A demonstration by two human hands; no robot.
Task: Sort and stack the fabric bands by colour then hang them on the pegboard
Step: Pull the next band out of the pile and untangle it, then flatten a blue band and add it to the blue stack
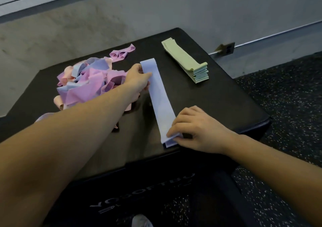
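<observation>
I see a big black padded box [200, 94] on a speckled gym floor [287, 96], and all the bands lie on top of it. In the middle lies a light blue band [159, 96], flat and long, running from far to near. It looks like more than one band lies there, one on top of another — at the near end I can see a few layers.

The left hand [139, 80] reaches out to the far end of the blue band. Its fingers curl at the left edge of the band and pinch it there. The right hand [193, 127] is at the near end. Its fingers are bent and its fingertips press down on the band's corner, with the thumb along the end — it looks like it pinches the layers.

To the left of the blue band is a messy pile of bands [87, 85] — pink, purple, peach and blue all mixed up. The left arm crosses over part of it. One pink band [122, 52] lies by itself just behind the pile.

To the right, well apart from the blue band, sits a neat stack of green bands [186, 62].
</observation>
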